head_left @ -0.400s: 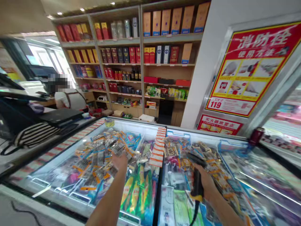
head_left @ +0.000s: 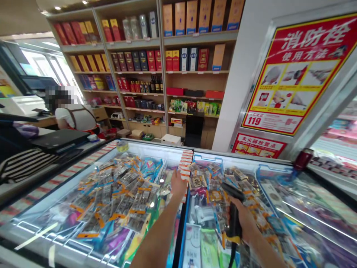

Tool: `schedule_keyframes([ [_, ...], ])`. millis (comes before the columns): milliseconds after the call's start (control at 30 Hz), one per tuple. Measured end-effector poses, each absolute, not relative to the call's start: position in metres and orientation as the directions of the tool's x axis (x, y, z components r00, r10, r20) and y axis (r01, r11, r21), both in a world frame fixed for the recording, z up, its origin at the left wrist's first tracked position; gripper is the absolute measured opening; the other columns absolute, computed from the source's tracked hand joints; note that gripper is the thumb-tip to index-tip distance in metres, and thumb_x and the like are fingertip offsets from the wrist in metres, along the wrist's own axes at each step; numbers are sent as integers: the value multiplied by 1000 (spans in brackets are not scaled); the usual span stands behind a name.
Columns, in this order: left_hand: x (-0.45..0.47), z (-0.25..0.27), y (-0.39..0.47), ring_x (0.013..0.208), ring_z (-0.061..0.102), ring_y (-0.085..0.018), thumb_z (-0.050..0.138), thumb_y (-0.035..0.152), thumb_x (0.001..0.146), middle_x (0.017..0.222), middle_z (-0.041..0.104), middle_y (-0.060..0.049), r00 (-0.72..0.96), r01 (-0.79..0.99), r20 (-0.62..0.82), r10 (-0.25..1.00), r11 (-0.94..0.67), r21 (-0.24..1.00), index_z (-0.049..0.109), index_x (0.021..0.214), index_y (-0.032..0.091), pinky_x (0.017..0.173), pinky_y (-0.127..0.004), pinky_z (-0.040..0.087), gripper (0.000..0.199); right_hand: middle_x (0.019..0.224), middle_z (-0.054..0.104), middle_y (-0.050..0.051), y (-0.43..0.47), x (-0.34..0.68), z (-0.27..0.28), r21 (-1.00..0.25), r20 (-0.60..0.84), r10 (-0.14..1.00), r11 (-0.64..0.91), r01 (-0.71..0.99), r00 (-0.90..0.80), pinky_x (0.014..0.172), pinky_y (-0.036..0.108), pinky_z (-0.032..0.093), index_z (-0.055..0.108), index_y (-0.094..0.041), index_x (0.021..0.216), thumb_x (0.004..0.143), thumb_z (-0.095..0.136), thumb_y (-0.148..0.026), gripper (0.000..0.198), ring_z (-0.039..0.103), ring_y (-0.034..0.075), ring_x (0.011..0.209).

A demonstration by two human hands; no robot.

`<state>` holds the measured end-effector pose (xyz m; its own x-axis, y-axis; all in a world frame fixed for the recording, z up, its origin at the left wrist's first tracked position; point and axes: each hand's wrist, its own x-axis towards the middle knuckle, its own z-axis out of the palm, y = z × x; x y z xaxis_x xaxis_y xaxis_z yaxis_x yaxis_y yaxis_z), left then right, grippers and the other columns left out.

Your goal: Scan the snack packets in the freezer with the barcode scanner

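Observation:
My right hand (head_left: 240,216) is wrapped round the grip of a black handheld barcode scanner (head_left: 234,212) with a yellow band at its base and a cord hanging down. The scanner's head points up and left, over packets in the right freezer half. My left hand (head_left: 178,184) reaches over the middle of the freezer, beside the strip of orange-and-white labels (head_left: 186,159). Its fingers stretch forward, partly hidden by the hand's back, and I see nothing in them. Left of it lies a broad pile of small clear packets (head_left: 125,190) with orange and blue edges.
More packets (head_left: 248,186) fill the right half of the chest freezer, beside a green pack (head_left: 209,245). A dark red can (head_left: 303,159) stands on the right edge. At the left, a person (head_left: 74,115) sits behind the counter. Shelves of boxes (head_left: 139,61) line the back wall.
My left hand has moved right, from the packet pile to beside the label strip. The right hand keeps hold of the scanner. The view has shifted slightly right.

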<state>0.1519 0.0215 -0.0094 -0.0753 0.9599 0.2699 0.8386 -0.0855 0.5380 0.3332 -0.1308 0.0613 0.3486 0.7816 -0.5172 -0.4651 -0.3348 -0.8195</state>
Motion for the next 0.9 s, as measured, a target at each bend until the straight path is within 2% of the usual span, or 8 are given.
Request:
schedule_keyframes([
  [133, 202, -33, 20, 125, 21, -25, 55, 24, 66, 135, 28, -9, 244, 871, 74, 967, -252, 422, 36, 123, 19, 100, -43, 18, 61, 36, 49, -4, -131, 350, 55, -812, -538, 750, -338, -477, 385, 30, 20, 35, 46, -17, 55, 62, 59, -38, 26, 44, 9, 29],
  [300, 217, -49, 27, 121, 26, -30, 59, 24, 65, 131, 33, -13, 277, 907, -15, 961, -256, 336, 36, 124, 19, 95, -49, 21, 63, 40, 52, -2, -134, 362, 52, -820, -542, 726, -344, -458, 424, 28, 21, 35, 48, -16, 55, 62, 59, -41, 28, 45, 10, 30],
  [400, 213, -48, 32, 112, 38, -29, 55, 17, 67, 120, 45, -15, 308, 868, 16, 951, -288, 405, 43, 118, 16, 89, -43, 32, 52, 36, 50, -2, -135, 360, 54, -842, -517, 737, -344, -415, 436, 29, 21, 35, 48, -16, 54, 63, 57, -42, 29, 45, 10, 30],
  [467, 207, -47, 34, 108, 42, -27, 51, 14, 70, 113, 50, -14, 312, 791, 44, 949, -285, 541, 49, 112, 16, 89, -40, 33, 42, 34, 48, -3, -133, 355, 56, -848, -510, 749, -356, -394, 422, 29, 21, 35, 49, -16, 54, 64, 56, -42, 29, 44, 10, 29],
  [567, 194, -44, 33, 96, 51, -21, 44, 16, 75, 97, 59, -9, 204, 496, 12, 979, -114, 861, 54, 100, 18, 87, -36, 37, 27, 33, 48, -2, -128, 342, 58, -845, -512, 781, -382, -375, 359, 29, 21, 34, 49, -16, 53, 65, 54, -42, 29, 42, 9, 27],
  [633, 182, -40, 32, 85, 55, -18, 42, 20, 77, 89, 61, -5, 119, 95, -126, 985, 115, 989, 53, 96, 19, 79, -33, 43, 22, 32, 48, -2, -125, 328, 62, -850, -501, 811, -394, -350, 303, 28, 21, 34, 48, -16, 50, 66, 52, -43, 32, 41, 9, 26],
  [733, 161, -26, 27, 75, 58, -15, 41, 25, 79, 88, 60, -5, 130, -381, -266, 955, 296, 876, 49, 96, 17, 68, -31, 48, 21, 33, 47, -3, -124, 303, 70, -864, -470, 851, -389, -321, 234, 28, 20, 35, 47, -16, 50, 66, 53, -43, 32, 41, 8, 27],
  [900, 123, -1, 15, 67, 60, -13, 46, 26, 77, 83, 62, -6, 139, -632, -312, 940, 326, 703, 52, 91, 14, 61, -27, 49, 19, 34, 46, -3, -130, 268, 88, -886, -438, 889, -401, -233, 133, 29, 20, 35, 47, -16, 50, 67, 53, -42, 31, 41, 8, 28],
])
